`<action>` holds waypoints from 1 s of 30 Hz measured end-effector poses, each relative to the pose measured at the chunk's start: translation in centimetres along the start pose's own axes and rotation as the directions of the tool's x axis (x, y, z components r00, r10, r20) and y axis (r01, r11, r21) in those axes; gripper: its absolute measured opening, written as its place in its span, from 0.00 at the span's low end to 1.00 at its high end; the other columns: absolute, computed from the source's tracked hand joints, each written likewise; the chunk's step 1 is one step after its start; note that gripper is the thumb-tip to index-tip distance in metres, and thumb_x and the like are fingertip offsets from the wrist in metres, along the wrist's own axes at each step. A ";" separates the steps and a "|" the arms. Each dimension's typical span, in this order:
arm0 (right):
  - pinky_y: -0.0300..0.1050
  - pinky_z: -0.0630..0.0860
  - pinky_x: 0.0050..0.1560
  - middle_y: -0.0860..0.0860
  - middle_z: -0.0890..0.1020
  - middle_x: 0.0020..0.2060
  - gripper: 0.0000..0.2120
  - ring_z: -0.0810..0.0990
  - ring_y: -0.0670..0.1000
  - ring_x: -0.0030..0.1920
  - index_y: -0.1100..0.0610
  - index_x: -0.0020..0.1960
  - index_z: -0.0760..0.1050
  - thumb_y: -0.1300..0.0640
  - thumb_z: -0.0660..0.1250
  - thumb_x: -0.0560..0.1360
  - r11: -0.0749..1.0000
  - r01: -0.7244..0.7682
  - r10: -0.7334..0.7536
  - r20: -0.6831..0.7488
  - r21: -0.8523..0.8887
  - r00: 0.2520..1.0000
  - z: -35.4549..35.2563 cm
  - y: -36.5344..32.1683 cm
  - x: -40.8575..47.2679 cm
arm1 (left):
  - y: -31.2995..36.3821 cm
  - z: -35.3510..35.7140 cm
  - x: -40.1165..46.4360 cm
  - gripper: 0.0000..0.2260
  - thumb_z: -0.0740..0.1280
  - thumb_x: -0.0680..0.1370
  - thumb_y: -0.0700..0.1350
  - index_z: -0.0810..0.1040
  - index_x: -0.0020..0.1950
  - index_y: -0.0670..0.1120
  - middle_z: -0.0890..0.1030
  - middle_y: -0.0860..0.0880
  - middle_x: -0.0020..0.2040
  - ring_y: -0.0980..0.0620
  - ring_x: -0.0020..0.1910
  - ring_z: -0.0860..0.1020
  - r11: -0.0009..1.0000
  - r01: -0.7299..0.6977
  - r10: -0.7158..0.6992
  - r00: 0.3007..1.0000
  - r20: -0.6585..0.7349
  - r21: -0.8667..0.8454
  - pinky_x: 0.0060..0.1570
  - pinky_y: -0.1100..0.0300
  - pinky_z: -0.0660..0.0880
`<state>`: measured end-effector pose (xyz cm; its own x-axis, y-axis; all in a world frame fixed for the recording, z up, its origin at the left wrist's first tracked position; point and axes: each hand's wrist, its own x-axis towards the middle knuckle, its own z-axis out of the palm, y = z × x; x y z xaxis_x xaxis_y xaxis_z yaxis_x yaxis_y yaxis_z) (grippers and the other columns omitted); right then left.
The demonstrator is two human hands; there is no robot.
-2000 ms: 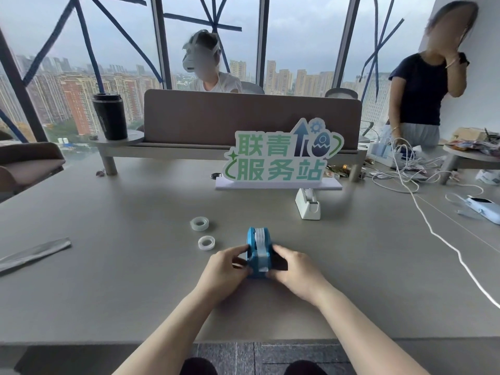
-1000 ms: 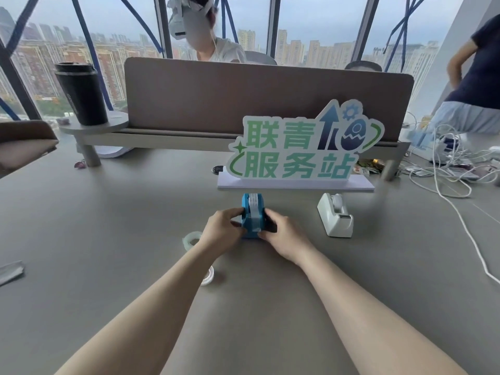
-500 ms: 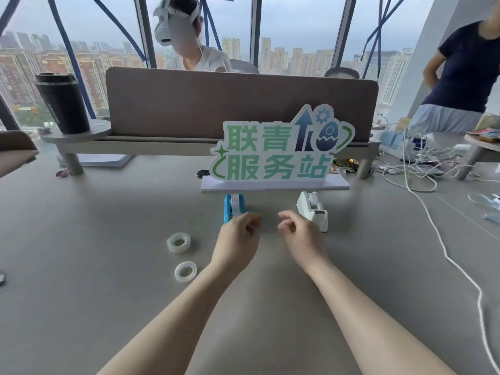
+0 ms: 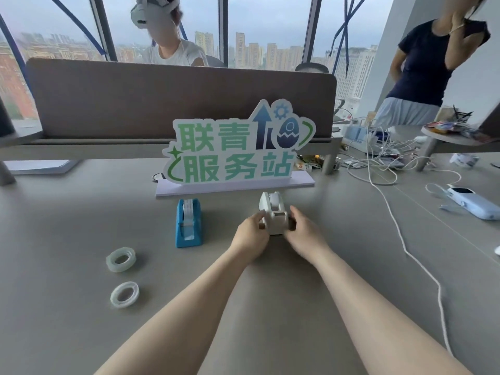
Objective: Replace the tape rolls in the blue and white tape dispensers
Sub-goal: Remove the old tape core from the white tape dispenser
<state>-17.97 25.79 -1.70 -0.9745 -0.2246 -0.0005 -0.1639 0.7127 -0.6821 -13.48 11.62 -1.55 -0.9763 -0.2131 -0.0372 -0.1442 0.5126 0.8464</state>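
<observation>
The white tape dispenser (image 4: 273, 212) stands on the grey table (image 4: 81, 334) in front of the sign, with a roll in it. My left hand (image 4: 250, 235) grips its left side and my right hand (image 4: 304, 235) grips its right side. The blue tape dispenser (image 4: 187, 226) stands alone to the left, loaded with a roll whose tape runs down to the cutter. Two loose clear tape rolls lie flat further left: a thicker one (image 4: 121, 259) and a thin one (image 4: 124, 294) nearer me.
A green and blue standing sign (image 4: 238, 147) on a white base is right behind the dispensers. White cables (image 4: 400, 239) and a pale blue device (image 4: 472, 203) lie at the right. A brown desk divider (image 4: 135, 98) runs across the back, with two people beyond it.
Both hands set the blue dispenser down in front of the sign, let go of it, moved right and closed on the white dispenser.
</observation>
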 end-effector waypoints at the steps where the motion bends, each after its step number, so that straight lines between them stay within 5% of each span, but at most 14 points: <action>1: 0.49 0.68 0.67 0.54 0.72 0.71 0.33 0.70 0.56 0.70 0.54 0.76 0.58 0.58 0.64 0.73 1.000 0.015 -0.016 0.015 0.007 1.000 -0.1 -0.1 0.2 | 0.0 0.2 0.4 0.21 0.59 0.69 0.38 0.76 0.59 0.53 0.84 0.48 0.52 0.45 0.52 0.80 1.000 -0.006 0.006 1.000 -0.001 0.017 0.50 0.55 0.76; 6: 0.46 0.70 0.64 0.53 0.76 0.68 0.32 0.74 0.56 0.67 0.52 0.74 0.64 0.62 0.66 0.71 0.996 0.091 -0.091 0.013 0.020 0.996 -0.6 -0.3 0.3 | 0.3 0.7 0.5 0.11 0.62 0.67 0.38 0.76 0.45 0.50 0.84 0.47 0.44 0.43 0.46 0.81 1.000 -0.021 0.021 0.997 -0.079 -0.002 0.46 0.51 0.77; 9: 0.45 0.69 0.66 0.52 0.76 0.68 0.33 0.73 0.55 0.68 0.52 0.74 0.65 0.61 0.67 0.70 0.995 0.100 -0.100 -0.001 0.006 0.995 -0.7 -0.2 -0.6 | 0.3 0.5 -0.5 0.12 0.66 0.68 0.39 0.73 0.36 0.57 0.85 0.47 0.45 0.45 0.48 0.82 0.999 -0.026 0.020 0.992 -0.123 -0.048 0.49 0.53 0.77; 16: 0.47 0.72 0.63 0.51 0.80 0.64 0.30 0.76 0.53 0.65 0.51 0.70 0.70 0.58 0.72 0.69 0.982 0.186 -0.186 -0.014 0.012 0.982 -0.1 -1.1 -5.4 | -0.9 -1.3 -5.7 0.15 0.71 0.67 0.38 0.83 0.49 0.54 0.85 0.55 0.40 0.60 0.43 0.82 0.988 -0.047 0.023 0.986 -0.165 -0.144 0.51 0.57 0.78; 30: 0.40 0.76 0.60 0.43 0.83 0.58 0.29 0.80 0.41 0.58 0.46 0.68 0.72 0.55 0.72 0.67 0.946 0.309 -0.314 0.039 0.099 0.949 4.1 -5.1 -16.1 | -3.4 -6.8 -19.5 0.24 0.71 0.67 0.39 0.77 0.36 0.74 0.84 0.65 0.38 0.68 0.43 0.81 0.972 -0.040 -0.021 0.967 -0.254 -0.233 0.45 0.66 0.77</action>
<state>-0.84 23.02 -1.24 -0.8670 -0.4625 0.1855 -0.4410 0.5386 -0.7180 7.11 8.36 -0.13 -0.9002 -0.4280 0.0806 -0.0637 0.3123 0.9478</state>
